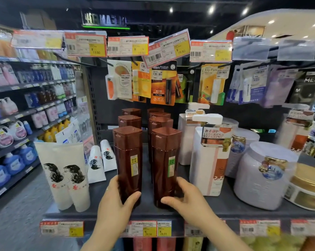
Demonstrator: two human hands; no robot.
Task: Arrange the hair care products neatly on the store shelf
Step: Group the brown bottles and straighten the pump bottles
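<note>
Two rows of tall brown bottles stand upright on the dark shelf (225,205). My left hand (115,201) grips the base of the front left brown bottle (128,160), thumb across its front. My right hand (185,198) grips the base of the front right brown bottle (165,163) the same way. Both bottles stand near the shelf's front edge, with a gap between them. More brown bottles (160,122) line up behind each one.
White tubes (66,176) printed with black hair stand at the left. A white pump bottle (209,160) and lilac jars (261,178) stand at the right, a gold-lidded jar (307,189) beyond. Carded items (162,84) hang above. Price tags (149,228) line the shelf edge.
</note>
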